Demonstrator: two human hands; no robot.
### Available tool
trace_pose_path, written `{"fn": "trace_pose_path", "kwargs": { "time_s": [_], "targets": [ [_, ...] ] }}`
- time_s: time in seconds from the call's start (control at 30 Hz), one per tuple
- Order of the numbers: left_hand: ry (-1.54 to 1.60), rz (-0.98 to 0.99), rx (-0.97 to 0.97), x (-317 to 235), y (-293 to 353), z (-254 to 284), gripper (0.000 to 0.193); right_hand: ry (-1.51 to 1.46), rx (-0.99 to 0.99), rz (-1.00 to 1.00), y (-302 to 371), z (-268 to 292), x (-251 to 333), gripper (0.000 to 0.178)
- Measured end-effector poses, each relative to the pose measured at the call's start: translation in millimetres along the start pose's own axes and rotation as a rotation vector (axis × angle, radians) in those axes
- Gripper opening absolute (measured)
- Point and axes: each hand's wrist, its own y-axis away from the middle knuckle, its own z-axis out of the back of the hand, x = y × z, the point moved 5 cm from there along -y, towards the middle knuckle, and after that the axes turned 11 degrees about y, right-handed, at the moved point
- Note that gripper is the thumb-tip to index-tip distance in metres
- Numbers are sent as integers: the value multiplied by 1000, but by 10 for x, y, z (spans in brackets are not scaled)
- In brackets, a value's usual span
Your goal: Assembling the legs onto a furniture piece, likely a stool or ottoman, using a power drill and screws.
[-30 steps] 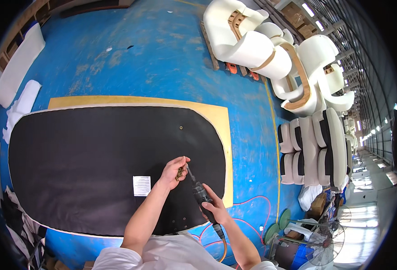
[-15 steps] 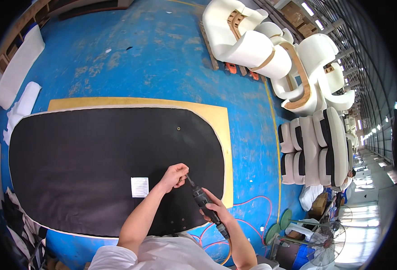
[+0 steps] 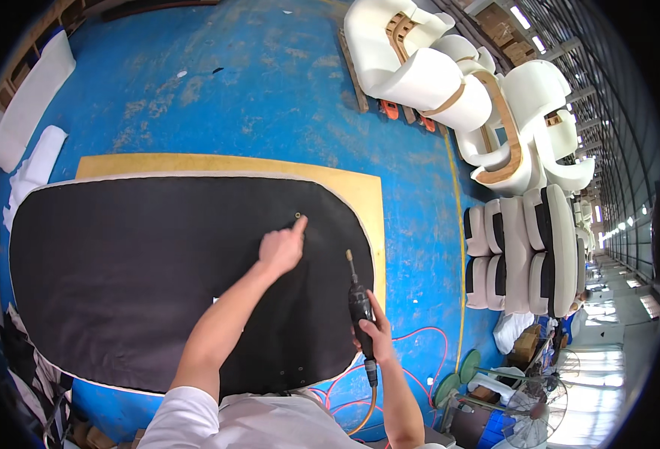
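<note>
A large black fabric-covered panel (image 3: 135,247) with rounded corners and a pale rim lies in front of me. My left hand (image 3: 280,250) reaches over its right half, index finger stretched out and the other fingers partly curled. That fingertip is at or just beside a small brass-coloured ring (image 3: 298,215) in the fabric. In my right hand (image 3: 376,333) is a black air screwdriver (image 3: 361,307), its tip raised above the panel's right side and pointing away from me. A small brass-coloured piece (image 3: 349,255) sits on the tip. My left forearm covers most of the white label.
Beneath the panel is a yellow board (image 3: 225,162). A red air hose (image 3: 444,340) curls across the blue floor (image 3: 233,97). White foam chair shells (image 3: 450,90), stacked cushions (image 3: 521,247) and a fan (image 3: 543,411) stand to the right. White padding (image 3: 38,168) lies at left.
My left hand has left the screwdriver's tip and moved forward to the ring. The screwdriver has swung right and upward in my right hand, with a brass-coloured piece now visible on its tip.
</note>
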Motion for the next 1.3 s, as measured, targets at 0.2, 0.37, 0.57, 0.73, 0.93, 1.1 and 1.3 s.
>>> {"fn": "trace_pose_path", "kwargs": {
  "time_s": [0.2,0.37,0.57,0.73,0.93,1.1,1.3],
  "targets": [
    [-523,-6,206,410,-30,191,67,81,27,4,-162,-27,198,82],
    [-527,-13,221,529,173,310,66,164,77,-9,-289,-139,294,81],
    [-438,-167,176,138,-69,27,62,237,85,-2,-331,-152,419,81],
    [-487,-48,341,-23,-459,-277,67,449,83,-32,-645,-88,498,79],
    [-458,-110,381,-89,-434,-298,64,852,67,64,-1139,-6,872,83],
    [-405,-133,398,-80,-436,-248,61,1121,146,110,-1399,-72,1122,85],
    [-369,31,352,-33,-518,-426,61,1216,133,131,-1417,-200,1316,82]
  ]
}}
